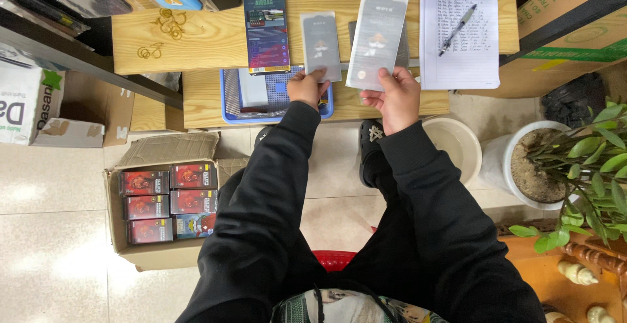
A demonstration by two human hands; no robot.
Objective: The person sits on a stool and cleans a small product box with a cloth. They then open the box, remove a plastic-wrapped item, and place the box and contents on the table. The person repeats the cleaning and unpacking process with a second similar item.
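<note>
At the far left, a white carton (25, 104) sits under a shelf edge. Nearer, on the tiled floor, an open cardboard box (163, 156) holds rows of small red packages (168, 202). On the low wooden bench (196, 35) stands a dark flat package (266, 29), its lower end over a blue mesh tray (228, 97) that rests on the bench's near plank.

The left hand (307, 88) hovers over the tray's right part, fingers curled and pinching the lower edge of a small grey flat packet (321, 45), held upright against the bench. Just to its right, the right hand (395, 97) grips the bottom of a larger grey flat packet (377, 39), thumb on its face, the packet tilted slightly right. The two packets are close but apart.

Further right, a handwritten sheet (457, 55) lies on the bench with a pen (457, 29) resting diagonally on it. A cream bowl (457, 143) sits on the floor, then a white pot (516, 166) with a leafy plant (594, 166) at the far right.
</note>
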